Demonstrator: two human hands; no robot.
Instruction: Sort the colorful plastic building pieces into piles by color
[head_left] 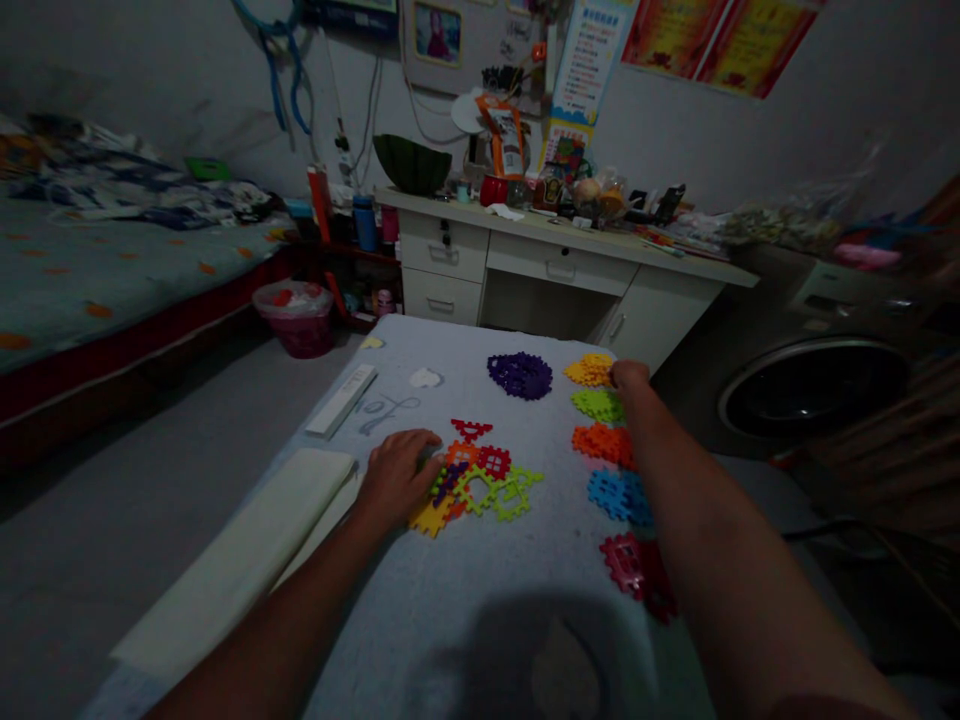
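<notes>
My left hand (pixel 399 468) lies with fingers stretched at the left edge of a mixed pile of toothed plastic building pieces (pixel 480 488), in red, orange, lime, purple and yellow. At the far right of the table, my right hand (pixel 631 376) is closed, its fingertips at the edge of the yellow building pieces (pixel 589 370); they seem to pinch one, though the tips are partly hidden. Down the right side follow lime pieces (pixel 596 405), orange pieces (pixel 602 443), blue pieces (pixel 619 495) and red pieces (pixel 624 565), partly covered by my forearm. Purple pieces (pixel 520 375) form a heap farther back.
The cloth-covered table (pixel 570 620) also carries a white box (pixel 341 402) and a folded pale sheet (pixel 247 550) on its left. Behind stands a cluttered white desk (pixel 442 250). A washing machine (pixel 817 340) is at right, a pink bin (pixel 300 325) and a bed (pixel 127 260) at left.
</notes>
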